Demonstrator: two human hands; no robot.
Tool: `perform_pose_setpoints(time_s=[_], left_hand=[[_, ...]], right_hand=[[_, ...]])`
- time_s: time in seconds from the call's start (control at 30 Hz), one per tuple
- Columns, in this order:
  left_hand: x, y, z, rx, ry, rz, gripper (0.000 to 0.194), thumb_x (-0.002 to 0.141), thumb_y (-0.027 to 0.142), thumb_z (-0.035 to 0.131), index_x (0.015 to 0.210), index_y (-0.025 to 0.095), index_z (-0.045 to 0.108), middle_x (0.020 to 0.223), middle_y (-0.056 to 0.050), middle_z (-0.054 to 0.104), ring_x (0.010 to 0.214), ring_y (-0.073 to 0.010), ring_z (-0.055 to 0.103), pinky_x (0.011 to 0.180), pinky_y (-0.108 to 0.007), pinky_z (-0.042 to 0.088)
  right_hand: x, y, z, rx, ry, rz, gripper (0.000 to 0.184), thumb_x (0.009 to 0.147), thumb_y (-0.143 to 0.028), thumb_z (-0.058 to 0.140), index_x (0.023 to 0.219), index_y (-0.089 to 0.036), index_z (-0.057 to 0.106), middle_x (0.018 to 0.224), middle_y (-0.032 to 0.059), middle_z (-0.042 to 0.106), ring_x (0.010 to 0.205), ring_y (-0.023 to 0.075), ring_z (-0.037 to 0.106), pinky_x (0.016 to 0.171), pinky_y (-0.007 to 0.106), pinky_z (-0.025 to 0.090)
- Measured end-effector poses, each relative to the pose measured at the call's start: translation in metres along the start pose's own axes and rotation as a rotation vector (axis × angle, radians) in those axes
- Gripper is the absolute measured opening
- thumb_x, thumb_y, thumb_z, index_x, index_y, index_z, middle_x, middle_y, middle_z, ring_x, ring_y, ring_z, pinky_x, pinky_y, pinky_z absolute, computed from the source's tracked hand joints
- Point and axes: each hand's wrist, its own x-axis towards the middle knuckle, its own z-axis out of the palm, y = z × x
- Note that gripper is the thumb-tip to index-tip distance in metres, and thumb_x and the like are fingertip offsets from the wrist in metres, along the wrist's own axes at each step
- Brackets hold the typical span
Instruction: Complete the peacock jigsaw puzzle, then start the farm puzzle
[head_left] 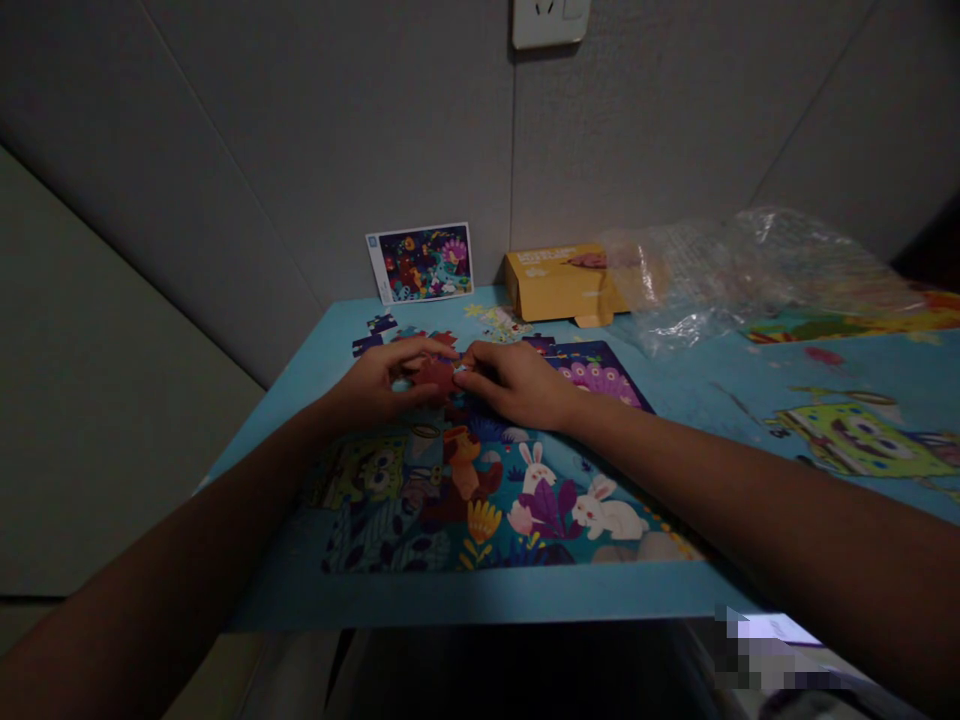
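Since the red jigsaw piece (436, 377) is likely light card, we'd grab edges; left hand (375, 385), right hand (519, 385) both pinch it, rabbit puzzle's (517, 490) far end.

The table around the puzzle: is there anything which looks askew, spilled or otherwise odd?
No spill shows. Crumpled clear plastic sprawls untidily at the back right, partly covering the yellow box, whose flap sticks out. The picture card stands slightly askew against the wall.

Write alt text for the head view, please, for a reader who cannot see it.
A person's left hand and right hand meet at reddish puzzle pieces over a partly assembled animal jigsaw on a blue table. Behind are a picture card, an orange box and clear plastic packaging.
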Motion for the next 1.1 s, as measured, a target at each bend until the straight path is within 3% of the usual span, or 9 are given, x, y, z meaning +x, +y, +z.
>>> perform_pose_setpoints(time_s=[0.2, 0.4, 0.47, 0.57, 0.63, 0.77, 0.93, 1.1], left_hand=[[0.002, -0.003, 0.002, -0.123, 0.08, -0.05, 0.036, 0.073, 0.037, 0.074, 0.091, 0.018, 0.049, 0.068, 0.004, 0.065, 0.055, -0.0109, 0.061, 0.051, -0.018, 0.045], [0.003, 0.0, 0.001, -0.047, 0.077, -0.058, 0.029, 0.073, 0.037, 0.072, 0.076, 0.017, 0.051, 0.062, 0.003, 0.061, 0.055, -0.0097, 0.057, 0.052, -0.018, 0.043], [0.003, 0.0, -0.003, -0.013, 0.144, -0.054, 0.027, 0.073, 0.036, 0.071, 0.079, 0.016, 0.054, 0.062, 0.003, 0.061, 0.056, -0.0099, 0.057, 0.053, -0.019, 0.044], [0.003, -0.001, -0.014, -0.001, 0.261, -0.07, 0.034, 0.073, 0.035, 0.07, 0.099, 0.016, 0.061, 0.066, 0.002, 0.062, 0.059, -0.0103, 0.058, 0.056, -0.019, 0.044], [0.003, -0.002, -0.024, 0.018, 0.277, -0.109, 0.038, 0.072, 0.035, 0.069, 0.103, 0.015, 0.064, 0.068, 0.001, 0.063, 0.059, -0.0106, 0.057, 0.055, -0.019, 0.043], [0.003, -0.009, -0.036, 0.056, 0.179, -0.195, 0.03, 0.068, 0.036, 0.073, 0.087, 0.014, 0.067, 0.061, 0.001, 0.061, 0.052, -0.0096, 0.054, 0.047, -0.018, 0.038], [0.003, -0.019, -0.033, 0.048, -0.139, -0.25, 0.027, 0.072, 0.038, 0.071, 0.087, 0.016, 0.066, 0.06, 0.001, 0.063, 0.051, -0.0109, 0.056, 0.047, -0.018, 0.04], [0.002, -0.017, -0.029, 0.126, -0.203, -0.172, 0.026, 0.075, 0.039, 0.07, 0.088, 0.017, 0.068, 0.061, 0.002, 0.063, 0.053, -0.0107, 0.056, 0.048, -0.017, 0.041]], right_hand=[[0.0, 0.0, 0.0, 0.014, -0.023, -0.032, 0.021, 0.092, -0.027, 0.052, 0.077, -0.014, 0.059, 0.06, -0.0029, 0.05, 0.058, 0.0097, 0.042, 0.06, 0.024, 0.026], [0.0, 0.001, 0.0, 0.004, -0.033, -0.04, 0.021, 0.092, -0.026, 0.052, 0.076, -0.014, 0.059, 0.059, -0.0033, 0.049, 0.057, 0.0097, 0.041, 0.06, 0.024, 0.025], [0.0, 0.001, 0.0, 0.008, -0.031, -0.043, 0.022, 0.092, -0.027, 0.051, 0.075, -0.014, 0.059, 0.06, -0.0029, 0.05, 0.057, 0.0098, 0.041, 0.06, 0.024, 0.025], [0.0, 0.001, 0.0, 0.003, -0.03, -0.037, 0.023, 0.092, -0.028, 0.051, 0.075, -0.014, 0.058, 0.061, -0.0025, 0.05, 0.058, 0.0099, 0.042, 0.059, 0.024, 0.025], [0.0, 0.001, -0.001, -0.002, -0.029, -0.029, 0.023, 0.092, -0.028, 0.051, 0.075, -0.014, 0.058, 0.061, -0.0026, 0.05, 0.057, 0.0097, 0.042, 0.06, 0.024, 0.025], [0.001, 0.001, -0.002, -0.005, -0.021, -0.017, 0.023, 0.092, -0.028, 0.052, 0.075, -0.014, 0.059, 0.06, -0.0028, 0.05, 0.057, 0.0094, 0.041, 0.06, 0.024, 0.025], [0.001, 0.002, -0.002, 0.0, -0.029, -0.018, 0.023, 0.092, -0.027, 0.052, 0.075, -0.014, 0.059, 0.06, -0.0029, 0.049, 0.056, 0.0096, 0.041, 0.059, 0.024, 0.024], [0.001, 0.003, -0.002, -0.016, -0.039, -0.019, 0.023, 0.091, -0.027, 0.051, 0.073, -0.015, 0.058, 0.058, -0.0028, 0.048, 0.057, 0.01, 0.039, 0.06, 0.025, 0.023]])
